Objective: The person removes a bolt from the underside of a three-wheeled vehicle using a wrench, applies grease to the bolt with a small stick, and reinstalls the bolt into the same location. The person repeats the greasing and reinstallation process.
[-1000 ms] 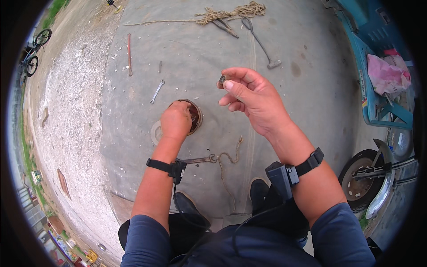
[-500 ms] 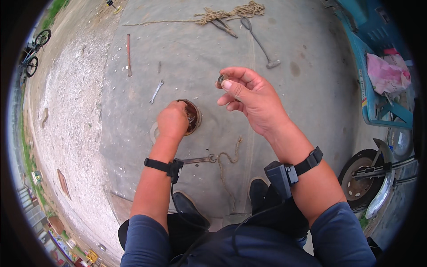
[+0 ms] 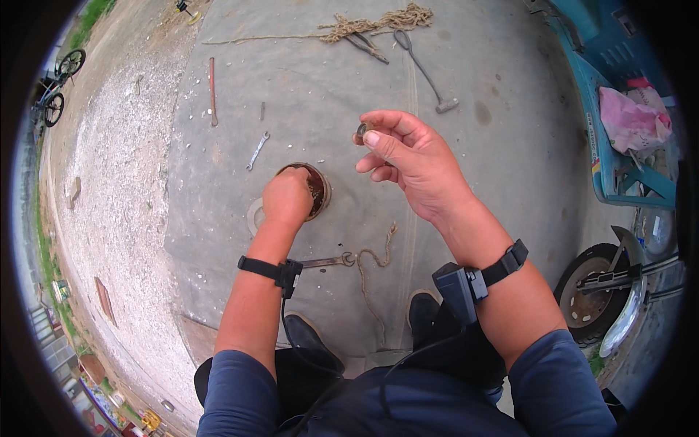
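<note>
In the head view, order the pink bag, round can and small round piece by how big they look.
1. Pink bag
2. Round can, partly hidden by the left hand
3. Small round piece, pinched in the right hand

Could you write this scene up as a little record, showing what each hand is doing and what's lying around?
Left hand: partly inside a round container; grip hidden
Right hand: pinching a small dark ring in the air
Beside container: small wrench, pale disc partly covered
Nearer the feet: larger wrench
Far end: tangled rope, long-handled hammer
Far right: pink bag
</note>
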`<action>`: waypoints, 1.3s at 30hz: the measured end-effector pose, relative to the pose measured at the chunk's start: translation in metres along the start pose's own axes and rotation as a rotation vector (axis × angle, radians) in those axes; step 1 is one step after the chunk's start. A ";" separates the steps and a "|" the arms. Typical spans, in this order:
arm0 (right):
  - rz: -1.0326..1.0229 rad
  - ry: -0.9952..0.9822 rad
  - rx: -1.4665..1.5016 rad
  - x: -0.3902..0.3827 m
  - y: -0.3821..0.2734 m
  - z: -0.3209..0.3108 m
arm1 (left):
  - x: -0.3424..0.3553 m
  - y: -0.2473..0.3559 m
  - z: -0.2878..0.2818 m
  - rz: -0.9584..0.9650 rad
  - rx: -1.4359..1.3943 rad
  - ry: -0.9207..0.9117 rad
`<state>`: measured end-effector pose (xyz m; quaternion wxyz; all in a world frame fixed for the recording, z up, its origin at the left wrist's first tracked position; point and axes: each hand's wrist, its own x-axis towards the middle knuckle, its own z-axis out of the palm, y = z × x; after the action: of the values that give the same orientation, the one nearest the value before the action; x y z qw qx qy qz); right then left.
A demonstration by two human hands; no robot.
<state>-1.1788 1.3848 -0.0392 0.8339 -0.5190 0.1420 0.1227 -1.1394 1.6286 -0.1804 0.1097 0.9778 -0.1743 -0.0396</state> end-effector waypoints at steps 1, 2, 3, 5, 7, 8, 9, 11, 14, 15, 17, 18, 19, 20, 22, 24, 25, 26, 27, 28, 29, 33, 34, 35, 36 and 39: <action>-0.001 0.002 -0.002 -0.001 0.000 0.000 | 0.000 0.001 0.000 -0.008 -0.007 -0.010; -0.002 0.004 -0.005 -0.001 0.000 0.000 | -0.001 0.001 0.000 -0.016 -0.015 -0.020; -0.001 0.006 -0.006 -0.001 0.000 0.001 | -0.001 0.002 0.000 -0.025 -0.022 -0.030; -0.002 0.008 -0.003 -0.002 -0.002 0.002 | -0.002 0.001 -0.002 -0.065 -0.090 -0.014; -0.002 -0.005 0.011 -0.001 -0.002 0.002 | -0.003 -0.002 -0.008 -0.098 -0.147 -0.011; -0.001 -0.008 0.015 0.000 -0.001 0.001 | -0.006 -0.002 -0.014 -0.110 -0.178 -0.019; -0.001 -0.007 0.017 0.000 0.000 0.000 | -0.008 -0.003 -0.019 -0.122 -0.209 -0.027; -0.002 -0.014 0.030 0.001 0.002 0.001 | -0.014 -0.012 -0.029 -0.146 -0.242 -0.031; 0.002 -0.007 0.039 0.005 0.002 0.007 | -0.025 -0.026 -0.054 -0.223 -0.348 -0.055; 0.003 -0.015 0.047 0.006 0.002 0.009 | -0.029 -0.029 -0.063 -0.253 -0.396 -0.067; 0.002 -0.033 0.059 0.008 0.001 0.015 | -0.033 -0.028 -0.091 -0.388 -0.560 -0.138; 0.013 -0.045 0.061 0.009 0.002 0.016 | -0.036 -0.026 -0.107 -0.455 -0.642 -0.174; 0.024 -0.059 0.063 0.009 0.004 0.016 | -0.040 -0.025 -0.121 -0.458 -0.722 -0.159; 0.034 -0.073 0.064 0.009 0.006 0.018 | -0.045 -0.025 -0.135 -0.460 -0.801 -0.142; 0.059 -0.101 0.044 0.008 0.006 0.021 | -0.056 -0.018 -0.166 -0.463 -0.925 -0.112; 0.077 -0.155 -0.013 0.005 0.005 0.023 | -0.068 -0.007 -0.195 -0.467 -1.013 -0.083; 0.084 -0.191 -0.060 0.003 0.005 0.024 | -0.075 -0.002 -0.204 -0.476 -1.057 -0.068; 0.088 -0.230 -0.107 0.002 0.004 0.027 | -0.083 0.002 -0.214 -0.483 -1.098 -0.049; 0.093 -0.276 -0.110 0.000 0.004 0.028 | -0.089 0.005 -0.218 -0.491 -1.147 -0.035; 0.100 -0.321 -0.115 -0.001 0.005 0.029 | -0.094 0.008 -0.221 -0.491 -1.189 -0.033; 0.106 -0.367 -0.120 -0.004 0.006 0.031 | -0.099 0.009 -0.220 -0.492 -1.244 -0.036; 0.056 -0.444 -0.087 -0.008 0.010 0.035 | -0.110 0.016 -0.215 -0.487 -1.384 -0.066; 0.056 -0.437 -0.106 -0.009 0.009 0.035 | -0.110 0.019 -0.216 -0.487 -1.396 -0.081; 0.054 -0.432 -0.122 -0.011 0.006 0.035 | -0.111 0.020 -0.217 -0.486 -1.404 -0.095; 0.052 -0.428 -0.138 -0.012 0.005 0.036 | -0.111 0.020 -0.218 -0.481 -1.401 -0.098; 0.032 -0.458 -0.165 -0.011 0.008 0.034 | -0.110 0.020 -0.221 -0.477 -1.391 -0.117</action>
<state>-1.1882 1.4185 -0.0275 0.7970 -0.5419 -0.0530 0.2615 -1.2236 1.6929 0.0430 0.6833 0.6900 0.1029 -0.2156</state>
